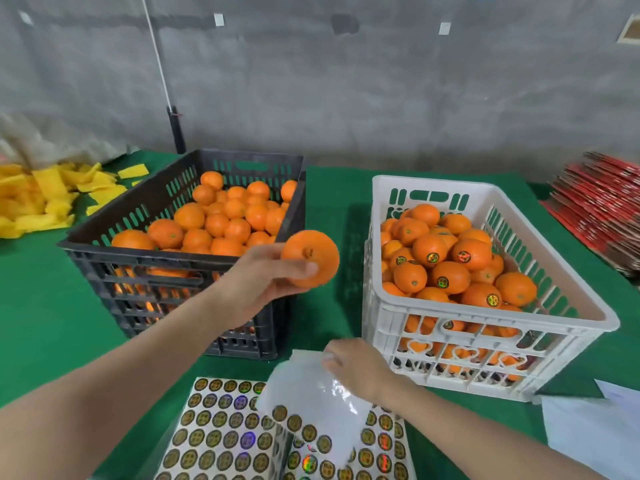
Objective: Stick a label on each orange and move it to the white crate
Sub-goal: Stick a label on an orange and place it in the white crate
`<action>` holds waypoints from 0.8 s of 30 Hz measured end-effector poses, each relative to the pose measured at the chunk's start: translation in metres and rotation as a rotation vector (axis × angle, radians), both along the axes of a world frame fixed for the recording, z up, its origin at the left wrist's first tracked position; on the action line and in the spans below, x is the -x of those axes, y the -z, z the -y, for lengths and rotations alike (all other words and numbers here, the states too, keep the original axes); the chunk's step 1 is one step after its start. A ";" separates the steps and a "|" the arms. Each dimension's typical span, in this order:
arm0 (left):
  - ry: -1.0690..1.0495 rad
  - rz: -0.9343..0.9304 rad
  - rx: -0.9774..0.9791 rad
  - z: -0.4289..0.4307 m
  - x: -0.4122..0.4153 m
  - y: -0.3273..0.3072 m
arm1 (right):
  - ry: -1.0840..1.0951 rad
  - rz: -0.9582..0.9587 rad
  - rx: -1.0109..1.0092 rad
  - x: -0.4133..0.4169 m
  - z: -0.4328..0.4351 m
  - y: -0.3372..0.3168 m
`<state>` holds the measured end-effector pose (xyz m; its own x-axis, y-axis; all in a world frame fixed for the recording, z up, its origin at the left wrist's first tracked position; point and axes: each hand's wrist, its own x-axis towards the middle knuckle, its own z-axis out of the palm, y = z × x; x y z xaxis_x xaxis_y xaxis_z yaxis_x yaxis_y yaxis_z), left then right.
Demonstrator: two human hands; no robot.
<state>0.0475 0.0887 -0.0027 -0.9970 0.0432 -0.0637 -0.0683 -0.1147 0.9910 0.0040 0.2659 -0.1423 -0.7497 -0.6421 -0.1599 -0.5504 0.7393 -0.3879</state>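
My left hand (pixel 266 278) grips an orange (pixel 311 252) in the air between the two crates, its stem end facing me. The black crate (pixel 145 251) at the left holds several unlabelled oranges. At the right the white crate (pixel 491 327) holds several oranges, some with round labels on them. Near the table's front lie sheets of round gold labels (pixel 221 434). My right hand (pixel 356 368) pinches the curled, partly emptied label sheet (pixel 311 396) that lies over them.
Green cloth (pixel 45 306) covers the table. A heap of yellow foam pieces (pixel 41 199) lies at the far left. Stacked red flat cartons (pixel 602 209) sit at the far right. White paper (pixel 595 431) lies at the front right. A grey wall is behind.
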 end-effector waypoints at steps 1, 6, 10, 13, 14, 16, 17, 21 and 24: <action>0.036 0.018 0.033 -0.004 -0.005 0.007 | -0.018 -0.002 0.005 -0.001 -0.001 -0.014; 0.166 0.031 0.075 -0.007 -0.014 0.018 | -0.100 -0.069 0.201 0.004 -0.011 -0.099; 0.233 0.034 -0.055 -0.004 -0.010 0.011 | -0.050 -0.040 0.284 0.030 -0.025 -0.147; 0.265 0.052 -0.116 -0.002 -0.007 0.004 | -0.033 -0.073 0.250 0.052 -0.041 -0.168; 0.268 0.070 -0.112 -0.002 -0.006 0.003 | -0.031 -0.079 0.256 0.058 -0.045 -0.173; 0.268 0.124 -0.086 -0.006 -0.006 0.000 | -0.043 -0.063 0.275 0.065 -0.052 -0.179; 0.272 0.148 -0.078 -0.010 -0.006 -0.001 | -0.044 -0.056 0.286 0.067 -0.054 -0.180; 0.186 0.178 -0.229 -0.027 -0.003 -0.003 | 0.108 -0.375 0.320 0.064 -0.058 -0.171; 0.097 0.161 -0.363 -0.033 0.001 -0.006 | 0.118 -0.654 0.629 0.033 -0.054 -0.161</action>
<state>0.0470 0.1218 0.0030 -0.9657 0.1852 -0.1820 -0.2471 -0.4404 0.8631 -0.0293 0.3200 0.0186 -0.6343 -0.3804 0.6731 -0.7364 0.5623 -0.3762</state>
